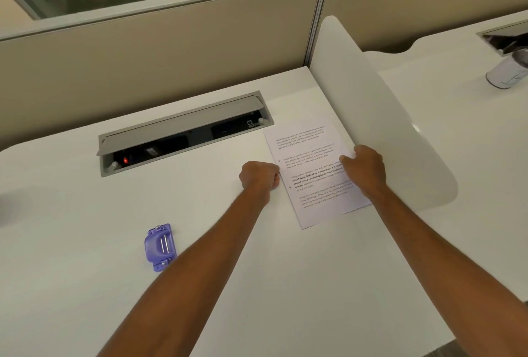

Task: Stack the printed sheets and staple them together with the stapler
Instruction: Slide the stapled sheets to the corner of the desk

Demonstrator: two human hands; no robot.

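Two hands at printed sheets (314, 174) near right edge of white surface (85, 242): left hand (260, 178) fisted at paper's left edge, right hand (364, 168) pressing fingers down on top. Purple stapler (160, 246) (untouched) well apart, toward near-left.

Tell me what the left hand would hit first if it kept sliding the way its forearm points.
Probably the left edge of the printed sheets: the left hand is a closed fist right beside it, seemingly touching already. Beyond lie the right hand and the white divider.
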